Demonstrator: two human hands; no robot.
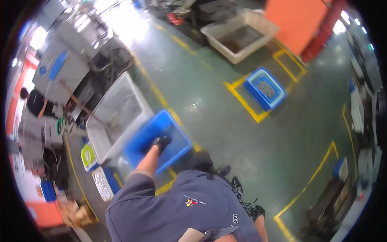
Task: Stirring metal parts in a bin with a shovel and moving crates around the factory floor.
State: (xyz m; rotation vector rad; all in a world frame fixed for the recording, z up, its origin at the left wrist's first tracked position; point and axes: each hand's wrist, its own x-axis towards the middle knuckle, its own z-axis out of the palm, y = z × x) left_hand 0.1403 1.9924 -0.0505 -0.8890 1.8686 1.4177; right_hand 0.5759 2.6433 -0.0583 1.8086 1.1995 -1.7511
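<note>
Steady the blue bin (174, 135), right by the white tub (96, 137), and go slow, with the left hand (162, 143) over its inside and the right hand (257, 211) down low, too blurry to tell how open or holding what.

The head-worn fisheye looked down and outward, the wearer's grey shirt (161, 215) very near at the lower middle, the green floor (213, 105) stretching farther off toward the top.
</note>
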